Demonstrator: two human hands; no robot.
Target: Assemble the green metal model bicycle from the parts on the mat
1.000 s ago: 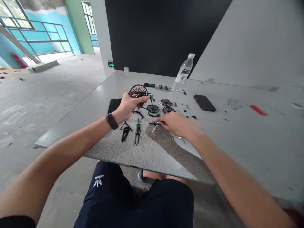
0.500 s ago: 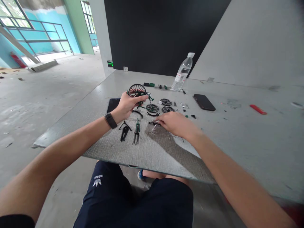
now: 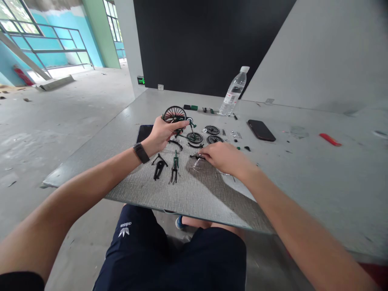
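My left hand point(image 3: 162, 133) is closed around a miniature model bicycle point(image 3: 175, 114) with a dark green frame and black spoked wheels, held tilted above the table. Its grip hides part of the frame. Low over the tabletop, my right hand point(image 3: 222, 157) pinches a small black part shaped like a handlebar point(image 3: 195, 156); the fingertips cover its right end. Thin silvery pieces point(image 3: 198, 163) lie just below that part. Nearer me are a green and black front fork point(image 3: 175, 167) and a black forked piece point(image 3: 159, 169). Curved black mudguards point(image 3: 195, 146) lie between the hands.
Two loose wheels point(image 3: 215, 139) and several tiny parts lie beyond my right hand. A water bottle point(image 3: 232, 95) stands at the back. Rightward are a dark phone point(image 3: 261, 130) and a red object point(image 3: 330, 139). The table's near edge point(image 3: 188, 218) runs above my legs.
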